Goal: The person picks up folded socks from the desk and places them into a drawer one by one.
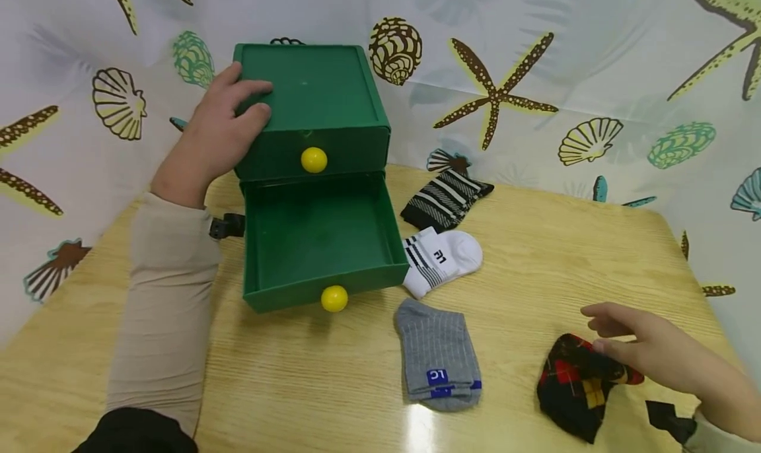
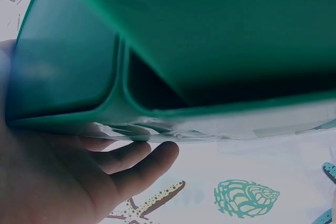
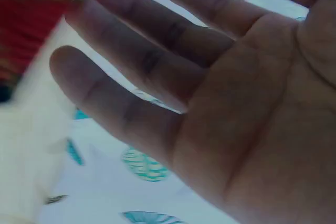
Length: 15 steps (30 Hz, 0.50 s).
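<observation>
My left hand (image 1: 222, 126) rests on the upper left edge of a green two-drawer box (image 1: 309, 86), thumb and a finger over its top. In the left wrist view its relaxed fingers (image 2: 142, 166) lie along the box's side. The bottom drawer (image 1: 321, 242) is pulled out with nothing inside; the top drawer (image 1: 351, 150) is closed. At the right, my right hand (image 1: 666, 347) hovers by a crumpled red, black and yellow plaid cloth piece (image 1: 573, 387), overlapping it in the head view. The right wrist view shows its bare palm with fingers spread, the plaid cloth (image 3: 31, 30) beyond the fingertips.
Right of the box lie black-and-grey striped socks (image 1: 446, 199), white socks (image 1: 442, 258) beside the open drawer, and folded grey socks (image 1: 440, 354) nearer the front. A patterned curtain (image 1: 535, 17) with shells and starfish borders the wooden table (image 1: 297, 387) at the back and sides.
</observation>
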Each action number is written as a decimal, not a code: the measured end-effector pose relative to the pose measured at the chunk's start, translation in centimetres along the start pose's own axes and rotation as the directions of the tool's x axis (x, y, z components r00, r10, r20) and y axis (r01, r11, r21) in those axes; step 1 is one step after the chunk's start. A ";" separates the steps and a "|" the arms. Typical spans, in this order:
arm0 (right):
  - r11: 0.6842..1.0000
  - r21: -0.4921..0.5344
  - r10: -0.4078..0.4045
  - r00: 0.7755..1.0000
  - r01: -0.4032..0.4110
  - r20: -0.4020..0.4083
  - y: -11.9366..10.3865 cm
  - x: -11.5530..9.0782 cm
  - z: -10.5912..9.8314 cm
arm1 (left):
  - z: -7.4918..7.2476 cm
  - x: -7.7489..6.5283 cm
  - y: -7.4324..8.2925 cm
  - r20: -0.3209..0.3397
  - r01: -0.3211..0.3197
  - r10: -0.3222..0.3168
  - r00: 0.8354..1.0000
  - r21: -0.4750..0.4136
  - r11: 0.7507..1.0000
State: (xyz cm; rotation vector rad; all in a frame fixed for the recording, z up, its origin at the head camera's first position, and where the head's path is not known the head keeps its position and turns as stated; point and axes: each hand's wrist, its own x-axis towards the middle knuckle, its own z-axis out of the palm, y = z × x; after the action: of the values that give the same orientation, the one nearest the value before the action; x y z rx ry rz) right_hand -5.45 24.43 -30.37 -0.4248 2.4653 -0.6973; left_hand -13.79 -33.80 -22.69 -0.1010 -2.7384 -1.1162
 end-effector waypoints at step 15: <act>0.953 -0.118 0.294 0.948 -0.280 0.125 2.0 -0.9 4.8 | 0.0 0.1 0.1 -0.004 0.012 -0.012 1.000 0.016 1.000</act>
State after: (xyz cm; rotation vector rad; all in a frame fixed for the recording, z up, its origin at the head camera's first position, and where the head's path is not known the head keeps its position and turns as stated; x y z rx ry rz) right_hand -2.23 24.61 -34.61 -0.1384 2.3668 -0.4105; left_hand -13.87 -33.73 -22.57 -0.0795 -2.7475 -1.0958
